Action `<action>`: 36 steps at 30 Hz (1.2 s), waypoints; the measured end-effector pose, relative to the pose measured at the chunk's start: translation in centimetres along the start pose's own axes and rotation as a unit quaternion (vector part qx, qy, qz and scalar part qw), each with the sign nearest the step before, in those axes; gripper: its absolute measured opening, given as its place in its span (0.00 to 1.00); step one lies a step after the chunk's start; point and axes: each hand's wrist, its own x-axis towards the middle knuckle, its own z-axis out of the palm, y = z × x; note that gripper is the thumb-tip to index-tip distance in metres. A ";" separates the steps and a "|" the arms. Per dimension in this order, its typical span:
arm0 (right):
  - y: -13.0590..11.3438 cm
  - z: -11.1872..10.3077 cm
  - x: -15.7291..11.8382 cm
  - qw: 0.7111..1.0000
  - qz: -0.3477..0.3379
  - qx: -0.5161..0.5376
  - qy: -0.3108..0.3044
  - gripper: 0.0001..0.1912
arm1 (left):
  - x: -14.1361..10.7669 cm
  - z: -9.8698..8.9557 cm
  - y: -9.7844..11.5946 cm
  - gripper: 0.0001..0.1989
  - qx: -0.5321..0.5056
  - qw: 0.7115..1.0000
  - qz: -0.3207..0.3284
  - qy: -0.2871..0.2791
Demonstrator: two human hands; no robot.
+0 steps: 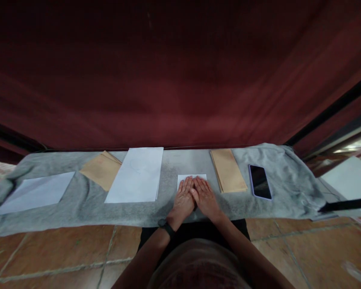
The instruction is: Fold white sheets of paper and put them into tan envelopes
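Observation:
A small white sheet of paper, perhaps folded, lies flat on the grey cloth before me. My left hand presses on its left part, fingers stretched out and pointing away from me. Beside it my right hand lies flat on the right part, the two hands touching at the thumbs. Most of the paper is hidden beneath them. To the left is a stack of large white sheets. A pile of brown envelopes sits to the right of my hands.
Further left lie more brown envelopes, fanned out, and a white sheet. A phone with a light purple case rests at the right. Grey cloth covers the narrow table; a dark red curtain hangs behind it.

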 end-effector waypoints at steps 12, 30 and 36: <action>0.0 0.8 0.7 0.999 0.011 -0.032 0.027 0.29 | 0.6 -0.3 -1.0 0.29 0.010 0.999 -0.041 -0.025; 1.2 1.5 0.4 0.999 0.034 -0.033 0.022 0.32 | -0.6 -0.2 -3.0 0.29 0.010 0.995 -0.095 0.013; 1.1 0.9 0.3 0.998 0.042 -0.035 0.023 0.33 | -1.0 -0.3 -3.2 0.29 0.011 0.994 -0.107 0.018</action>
